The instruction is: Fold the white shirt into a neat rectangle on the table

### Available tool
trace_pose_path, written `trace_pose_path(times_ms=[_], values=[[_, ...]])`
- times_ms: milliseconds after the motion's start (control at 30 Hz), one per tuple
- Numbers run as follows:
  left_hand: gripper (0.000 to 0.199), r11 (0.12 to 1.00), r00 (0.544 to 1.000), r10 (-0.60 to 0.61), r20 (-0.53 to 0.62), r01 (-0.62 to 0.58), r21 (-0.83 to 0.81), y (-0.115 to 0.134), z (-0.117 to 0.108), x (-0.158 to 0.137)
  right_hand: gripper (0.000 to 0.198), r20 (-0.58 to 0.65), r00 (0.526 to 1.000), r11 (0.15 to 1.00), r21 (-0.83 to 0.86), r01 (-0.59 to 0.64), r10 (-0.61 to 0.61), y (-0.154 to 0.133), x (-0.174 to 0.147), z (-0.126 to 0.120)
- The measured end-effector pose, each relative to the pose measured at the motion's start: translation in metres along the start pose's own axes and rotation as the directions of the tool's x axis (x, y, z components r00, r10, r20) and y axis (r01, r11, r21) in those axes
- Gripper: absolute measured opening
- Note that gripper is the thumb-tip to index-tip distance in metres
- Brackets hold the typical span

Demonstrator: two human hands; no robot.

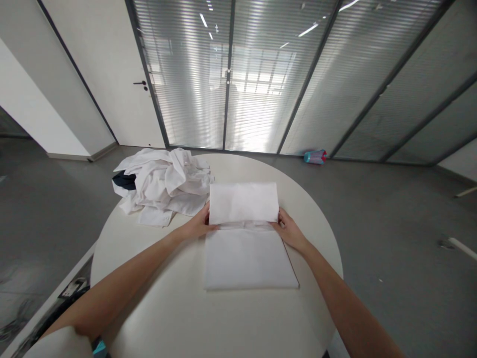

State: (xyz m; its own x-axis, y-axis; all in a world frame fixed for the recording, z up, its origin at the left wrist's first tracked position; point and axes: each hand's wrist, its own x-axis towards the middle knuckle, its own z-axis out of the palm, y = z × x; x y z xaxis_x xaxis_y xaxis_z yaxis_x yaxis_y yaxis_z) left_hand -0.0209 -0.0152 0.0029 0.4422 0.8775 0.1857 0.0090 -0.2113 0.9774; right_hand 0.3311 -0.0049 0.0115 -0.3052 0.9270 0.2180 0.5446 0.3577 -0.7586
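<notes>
A white folded garment [244, 203] lies on the round table, its upper part a flat rectangle. My left hand [201, 222] grips its left edge, with the thumb on top and the fingers mostly hidden at the side. At the opposite edge, my right hand [290, 229] pinches the cloth the same way. Directly below the hands, toward me, is a smooth flat white rectangle [251, 261] with a thin dark line along its right edge. Whether this is more of the same cloth or a separate piece beneath, I cannot tell. Crumpled fabric shows between the two parts.
A loose heap of white garments [167, 181] sits at the table's back left, with a dark navy piece [124, 180] in it. The round white table [149, 298] has a curved edge. A blue and red package [315, 157] lies on the floor by the glass partition [257, 99].
</notes>
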Motion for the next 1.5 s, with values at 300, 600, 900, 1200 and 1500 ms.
trace_pose_path(times_ms=[300, 600, 900, 1200, 1500], values=[[0.089, 0.999, 0.996, 0.011, -0.087, -0.006, 0.053, 0.003, 0.004, -0.002, 0.065, 0.116, 0.991, 0.969, 0.231, -0.087, 0.061, -0.002, -0.002, -0.001], [0.042, 0.806, 0.959, 0.205, 0.195, -0.278, 0.522, 0.022, 0.014, -0.018, 0.024, 0.006, 0.995, 0.995, 0.039, -0.095, 0.095, 0.004, -0.002, -0.006], [0.057, 0.644, 0.935, 0.196, 0.294, -0.349, 0.681, 0.026, 0.018, -0.023, 0.027, 0.08, 0.971, 0.894, -0.379, 0.239, -0.226, 0.003, -0.022, -0.02], [0.035, 0.801, 0.932, 0.287, 0.22, -0.36, 0.479, 0.014, 0.0, -0.006, 0.048, 0.181, 0.873, 0.63, -0.628, 0.458, -0.453, 0.01, -0.029, -0.017], [0.034, 0.914, 0.971, 0.122, 0.203, -0.19, 0.359, 0.019, -0.009, 0.001, 0.048, 0.258, 0.875, 0.551, -0.694, 0.463, -0.411, 0.001, -0.031, -0.019]])
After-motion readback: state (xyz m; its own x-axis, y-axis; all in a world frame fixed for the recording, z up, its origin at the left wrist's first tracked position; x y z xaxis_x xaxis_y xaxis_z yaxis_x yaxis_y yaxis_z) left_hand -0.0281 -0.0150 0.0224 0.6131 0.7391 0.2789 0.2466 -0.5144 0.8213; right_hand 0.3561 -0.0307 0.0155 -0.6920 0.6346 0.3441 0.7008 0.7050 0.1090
